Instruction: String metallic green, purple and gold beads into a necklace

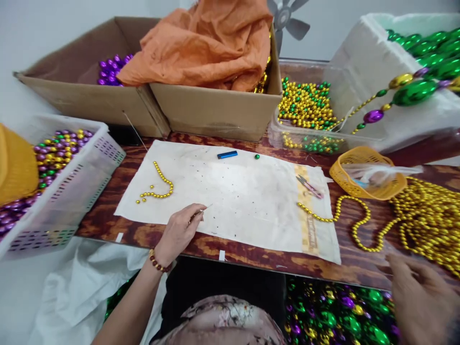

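Observation:
My left hand (pixel 183 230) is over the front edge of a white cloth (pixel 230 191), thumb and fingers pinched on a thin, needle-like piece (pixel 207 207). A short string of gold beads (pixel 168 187) curls on the cloth to its left, with a few loose gold beads beside it. At the lower right, my right hand (pixel 420 297) is blurred by motion in front of the heap of gold bead strands (pixel 431 220); whether its fingers hold anything does not show. One gold strand (pixel 362 218) runs from that heap onto the cloth, below a small pair of snips (pixel 309 187).
A blue lighter (pixel 227 155) and a green bead (pixel 257 156) lie on the cloth. Around it stand cardboard boxes (pixel 215 112), a white basket (pixel 97 177) of beads, a clear bin (pixel 276 132), a foam box (pixel 359 52) and a yellow basket (pixel 373 191).

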Motion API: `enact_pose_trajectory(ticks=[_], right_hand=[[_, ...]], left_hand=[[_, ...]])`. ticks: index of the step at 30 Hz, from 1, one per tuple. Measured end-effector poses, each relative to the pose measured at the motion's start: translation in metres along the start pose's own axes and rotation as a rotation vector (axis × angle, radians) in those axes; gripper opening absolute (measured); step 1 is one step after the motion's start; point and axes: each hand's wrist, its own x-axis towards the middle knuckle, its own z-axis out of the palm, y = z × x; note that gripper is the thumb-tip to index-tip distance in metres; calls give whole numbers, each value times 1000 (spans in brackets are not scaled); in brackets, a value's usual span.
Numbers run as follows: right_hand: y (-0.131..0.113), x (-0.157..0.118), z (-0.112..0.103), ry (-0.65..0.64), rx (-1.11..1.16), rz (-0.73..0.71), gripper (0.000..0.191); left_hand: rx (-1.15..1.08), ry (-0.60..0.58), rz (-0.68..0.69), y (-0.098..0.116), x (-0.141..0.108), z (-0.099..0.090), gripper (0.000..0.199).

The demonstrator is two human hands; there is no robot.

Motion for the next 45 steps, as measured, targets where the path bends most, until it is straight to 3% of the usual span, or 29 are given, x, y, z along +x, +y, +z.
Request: enact_pose_trajectory(ticks=[3, 5, 8, 10, 13, 16, 19, 23, 26, 31, 36, 39, 45], right_hand=[[-29, -9, 5, -131, -73, -50, 35], [-75, -21, 18, -159, 171, -274, 39], [-149, -46, 41, -484, 415, -621, 27], [-183, -58, 55, -618, 381, -832, 29], [-197, -65, 71, -656, 189, -926, 31], [-178, -63, 81, -669, 143, -761, 28], [-155, -63, 89, -737, 300, -444, 28], [-142, -72, 97, -833, 563, -163, 28], [-143, -77, 98, -818, 716, -38, 28], [-143, -77, 100, -766, 841, 74, 33], [-146, -73, 109, -574, 931, 71, 31], [-151, -71, 114, -546, 957, 103, 30], [-155, -75, 114, -575, 979, 166, 33]], left_hand=[[60, -69, 141, 12, 3, 7, 21], [142, -140, 264, 25, 6, 15, 23], [256, -227, 434, 45, 11, 29, 26], [319, -256, 498, 55, 14, 36, 26], [340, -296, 527, 61, 25, 42, 25], [248, -345, 511, 58, 59, 48, 19], [204, -271, 389, 50, 122, 62, 24], [306, -152, 309, 38, 211, 96, 26], [351, -161, 313, 32, 247, 121, 23], [331, -145, 304, 25, 257, 133, 20], [209, -86, 236, 14, 250, 117, 20], [168, -51, 202, 5, 235, 111, 22], [195, -168, 389, -2, 203, 122, 21]])
